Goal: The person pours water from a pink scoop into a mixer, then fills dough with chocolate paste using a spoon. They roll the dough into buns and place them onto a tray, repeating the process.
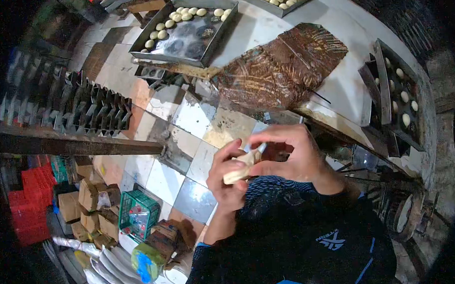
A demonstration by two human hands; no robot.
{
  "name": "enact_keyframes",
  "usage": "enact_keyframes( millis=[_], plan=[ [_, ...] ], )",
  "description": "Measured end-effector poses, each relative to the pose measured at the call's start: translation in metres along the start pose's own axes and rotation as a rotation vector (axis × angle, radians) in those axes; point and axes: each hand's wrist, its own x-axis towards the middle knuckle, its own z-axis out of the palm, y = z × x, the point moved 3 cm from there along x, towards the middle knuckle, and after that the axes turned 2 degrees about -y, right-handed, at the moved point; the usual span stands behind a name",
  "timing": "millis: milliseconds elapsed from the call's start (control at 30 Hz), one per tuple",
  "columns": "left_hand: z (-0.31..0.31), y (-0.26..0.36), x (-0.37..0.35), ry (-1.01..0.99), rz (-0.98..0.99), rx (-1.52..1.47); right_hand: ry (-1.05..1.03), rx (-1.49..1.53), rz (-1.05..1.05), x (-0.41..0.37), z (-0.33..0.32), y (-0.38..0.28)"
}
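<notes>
A small pale piece of dough (pixel 237 174) is held in front of my body, cupped in the fingers of my left hand (pixel 223 178). With thumb and fingers, my right hand (pixel 293 152) pinches the upper edge of the same dough. Whether anything is inside it is hidden. Beyond my hands, a wide brown mass (pixel 290 64) with a ridged, scored surface lies on the white table (pixel 253 31). A thin dark stick (pixel 320 95) juts from its near edge.
A metal tray (pixel 207 55) with dough balls stands at the table's left end; another tray (pixel 283 12) lies behind. Trays (pixel 383 86) with dough balls tilt at right. Stacked metal pans (pixel 66 105), a green crate (pixel 134 198), cartons (pixel 89 194) and red crates (pixel 27 209) are left.
</notes>
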Motion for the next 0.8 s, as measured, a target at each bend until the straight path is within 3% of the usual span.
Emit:
enact_keyframes(
  millis=[33,67,100,133,233,300,367,433,467,500,567,600,633,700,767,800],
  plan=[
    [-0.002,0.001,-0.006,-0.009,0.112,0.180,-0.001,-0.005,0.004,-0.007,0.003,0.000],
    [-0.003,0.003,-0.007,-0.056,0.243,0.282,-0.011,0.147,0.143,-0.015,0.007,0.002],
    [-0.001,0.004,-0.010,-0.053,0.241,0.279,-0.020,0.300,0.282,-0.023,0.011,0.004],
    [0.003,0.006,-0.014,-0.004,0.275,0.425,-0.019,0.298,0.285,-0.026,0.014,0.000],
    [0.012,0.022,-0.012,0.034,0.322,0.683,0.107,-0.364,-0.249,-0.028,0.017,-0.031],
    [0.026,0.033,-0.003,-0.137,0.130,0.891,0.128,-0.425,-0.208,-0.038,0.015,-0.026],
    [0.037,0.021,-0.001,-0.163,0.119,0.734,0.195,-0.539,-0.398,-0.048,0.003,-0.025],
    [0.058,0.012,0.006,-0.095,-0.201,0.088,0.258,-0.529,-0.373,-0.053,-0.023,-0.031],
    [0.064,-0.002,0.005,-0.174,-0.260,-0.156,0.278,-0.462,-0.335,-0.056,-0.039,-0.031],
    [0.078,-0.008,0.005,-0.199,-0.271,-0.160,0.300,-0.393,-0.301,-0.060,-0.056,-0.033],
    [0.111,-0.018,0.006,-0.275,-0.224,-0.444,0.355,-0.275,-0.213,-0.070,-0.089,-0.036],
    [0.122,-0.025,0.012,-0.316,-0.101,-0.240,0.321,-0.156,-0.075,-0.077,-0.103,-0.029],
    [0.138,-0.031,0.018,-0.340,-0.105,-0.243,0.286,-0.032,0.060,-0.086,-0.116,-0.023],
    [0.182,-0.034,0.033,-0.453,0.065,-0.012,0.336,-0.029,-0.034,-0.103,-0.144,-0.010],
    [0.221,-0.048,0.039,-0.295,0.183,0.066,0.505,-0.196,-0.300,-0.115,-0.173,-0.015],
    [0.241,-0.053,0.040,-0.250,0.160,0.142,0.527,-0.315,-0.289,-0.121,-0.186,-0.022]
  ],
)
